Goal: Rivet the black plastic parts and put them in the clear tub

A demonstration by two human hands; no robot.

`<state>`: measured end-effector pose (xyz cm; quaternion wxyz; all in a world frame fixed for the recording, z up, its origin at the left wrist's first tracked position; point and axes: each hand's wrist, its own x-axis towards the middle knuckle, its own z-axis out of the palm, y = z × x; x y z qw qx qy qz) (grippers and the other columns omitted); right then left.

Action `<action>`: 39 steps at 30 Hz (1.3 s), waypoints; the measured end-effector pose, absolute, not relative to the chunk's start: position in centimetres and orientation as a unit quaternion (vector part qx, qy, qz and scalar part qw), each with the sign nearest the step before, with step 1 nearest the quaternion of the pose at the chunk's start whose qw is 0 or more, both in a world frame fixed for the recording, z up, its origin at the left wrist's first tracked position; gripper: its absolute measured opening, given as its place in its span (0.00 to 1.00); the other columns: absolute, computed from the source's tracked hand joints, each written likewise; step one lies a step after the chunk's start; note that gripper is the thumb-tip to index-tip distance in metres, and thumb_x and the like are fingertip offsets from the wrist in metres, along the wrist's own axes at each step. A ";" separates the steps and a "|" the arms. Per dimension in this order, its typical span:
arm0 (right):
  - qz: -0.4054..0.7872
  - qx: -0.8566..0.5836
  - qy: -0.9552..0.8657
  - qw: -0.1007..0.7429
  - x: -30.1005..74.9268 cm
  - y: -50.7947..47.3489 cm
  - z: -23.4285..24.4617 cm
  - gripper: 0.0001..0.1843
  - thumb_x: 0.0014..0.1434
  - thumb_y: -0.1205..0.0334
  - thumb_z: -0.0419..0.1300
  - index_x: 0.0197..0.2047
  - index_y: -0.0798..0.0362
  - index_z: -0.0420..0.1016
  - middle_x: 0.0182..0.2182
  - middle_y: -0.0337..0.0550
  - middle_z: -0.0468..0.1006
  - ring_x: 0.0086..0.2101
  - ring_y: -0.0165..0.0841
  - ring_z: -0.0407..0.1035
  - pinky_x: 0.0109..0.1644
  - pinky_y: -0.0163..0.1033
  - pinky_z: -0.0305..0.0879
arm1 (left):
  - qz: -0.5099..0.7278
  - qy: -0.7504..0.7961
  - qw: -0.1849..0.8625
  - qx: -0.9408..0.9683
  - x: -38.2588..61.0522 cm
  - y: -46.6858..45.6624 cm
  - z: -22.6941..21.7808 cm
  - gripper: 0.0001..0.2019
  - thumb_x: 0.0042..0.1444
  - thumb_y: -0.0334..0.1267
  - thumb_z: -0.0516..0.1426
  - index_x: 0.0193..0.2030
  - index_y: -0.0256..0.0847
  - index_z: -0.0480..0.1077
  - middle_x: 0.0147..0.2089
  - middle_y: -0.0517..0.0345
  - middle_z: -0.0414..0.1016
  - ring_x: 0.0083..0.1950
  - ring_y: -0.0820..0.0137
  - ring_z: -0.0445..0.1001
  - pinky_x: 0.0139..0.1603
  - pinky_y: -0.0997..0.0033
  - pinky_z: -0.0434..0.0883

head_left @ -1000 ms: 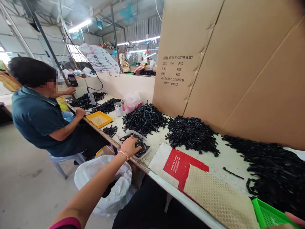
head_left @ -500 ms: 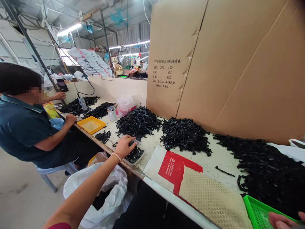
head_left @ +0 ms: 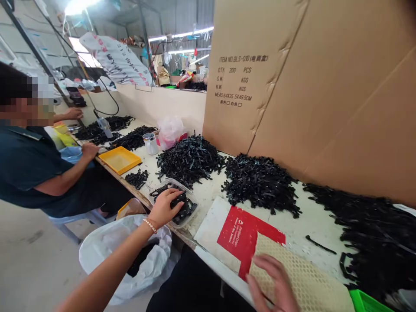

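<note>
Black strips [head_left: 187,209] under L hand [head_left: 165,209], can't tell grip; R hand [head_left: 282,289], spread, moved from green basket [head_left: 367,301] to mesh pad [head_left: 313,273].

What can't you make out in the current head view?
All head view:
Left hand: its own fingers hide whether it grips black strips in the clear tub.
Right hand: blurred, cut off by bottom edge; can't tell if it holds anything.
Green basket: mostly cut off by bottom edge.
White sack: contents partly hidden behind left forearm.
</note>
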<state>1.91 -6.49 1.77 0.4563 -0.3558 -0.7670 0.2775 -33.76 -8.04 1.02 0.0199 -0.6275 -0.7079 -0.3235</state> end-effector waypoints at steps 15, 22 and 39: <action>0.218 -0.172 -0.947 0.159 -17.0 1.2 1.9 0.14 0.60 0.66 0.59 0.49 0.46 0.74 0.42 0.45 0.73 0.44 0.40 0.67 0.52 0.50 0.65 | -0.271 -0.748 0.004 -0.606 -33.7 -9.2 0.5 0.15 0.59 0.38 0.55 0.53 0.44 0.70 0.51 0.51 0.74 0.55 0.61 0.70 0.67 0.41 0.48; 0.214 -0.160 -0.954 0.137 -17.2 1.8 1.9 0.07 0.62 0.68 0.56 0.41 0.50 0.73 0.35 0.41 0.76 0.39 0.36 0.70 0.59 0.52 0.56 | -0.293 -0.751 0.011 -0.591 -33.5 -9.1 0.2 0.14 0.60 0.37 0.54 0.52 0.42 0.71 0.50 0.51 0.75 0.56 0.61 0.70 0.67 0.43 0.49; 0.260 -0.142 -0.947 0.127 -17.3 1.0 2.2 0.13 0.60 0.71 0.57 0.47 0.48 0.73 0.39 0.40 0.77 0.41 0.34 0.71 0.61 0.52 0.55 | -0.301 -0.760 -0.012 -0.576 -33.0 -8.9 0.4 0.14 0.60 0.38 0.53 0.51 0.42 0.72 0.49 0.52 0.76 0.57 0.60 0.70 0.68 0.42 0.47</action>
